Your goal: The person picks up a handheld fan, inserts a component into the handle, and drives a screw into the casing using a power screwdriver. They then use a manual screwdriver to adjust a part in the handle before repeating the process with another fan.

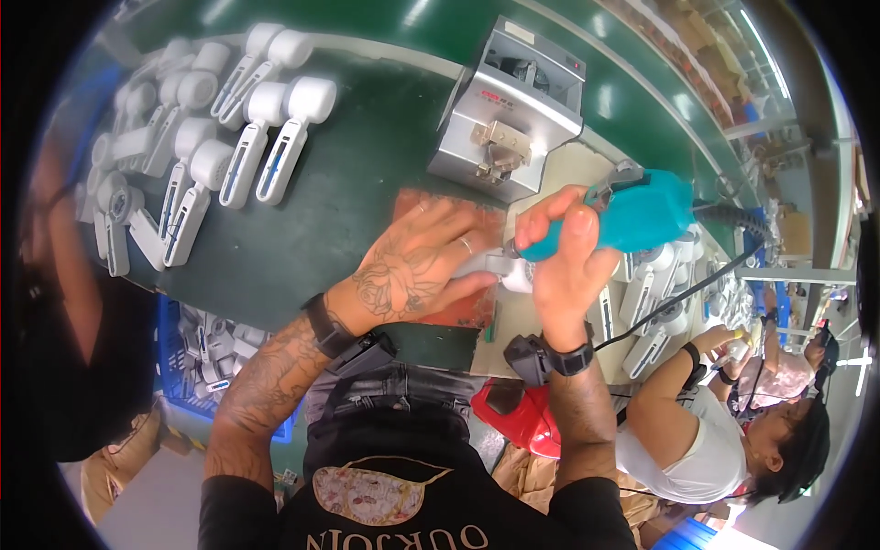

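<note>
Left hand (422, 257) is pinching white device (496, 264) over red mat's (463, 310) right edge; right hand (570, 261) is gripping teal driver (637, 213). Green bench (321, 243) is lying open leftward; silver machine (500, 105) is standing beyond.

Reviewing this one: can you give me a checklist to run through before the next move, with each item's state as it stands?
1. Left hand holding the white unit: ok.
2. Right hand gripping the teal power tool: ok.
3. Tool's front end pointed toward the unit: ok.
4. Tip seated on the unit: cannot tell; it is close, but contact is unclear.
5. Unit resting flat on the reddish mat: cannot tell; fingers cover much of it.
6. White units at the left apart from the left hand: ok.
</note>
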Tool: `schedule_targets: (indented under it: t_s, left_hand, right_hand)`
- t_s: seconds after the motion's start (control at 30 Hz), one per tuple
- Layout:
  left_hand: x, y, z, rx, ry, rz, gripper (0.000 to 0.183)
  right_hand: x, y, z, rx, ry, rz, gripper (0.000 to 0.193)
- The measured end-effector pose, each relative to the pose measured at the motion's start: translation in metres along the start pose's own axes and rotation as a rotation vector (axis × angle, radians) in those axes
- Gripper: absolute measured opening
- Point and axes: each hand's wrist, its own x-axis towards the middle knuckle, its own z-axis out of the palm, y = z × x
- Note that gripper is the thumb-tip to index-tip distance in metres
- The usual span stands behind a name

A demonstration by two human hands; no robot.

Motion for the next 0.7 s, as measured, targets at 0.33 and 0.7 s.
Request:
schedule_targets:
  t_s: [0.33,0.7]
  left_hand:
    - [0.001,0.001,-0.002,-0.096,0.023,-0.046,0.034]
    - [0.000,0.001,-0.002,-0.089,0.064,-0.049,0.033]
  right_hand:
    - [0.071,0.012,0.029,-0.131,0.137,-0.213,0.039]
    - [0.019,-0.023,0.022,-0.011,0.136,-0.025,0.047]
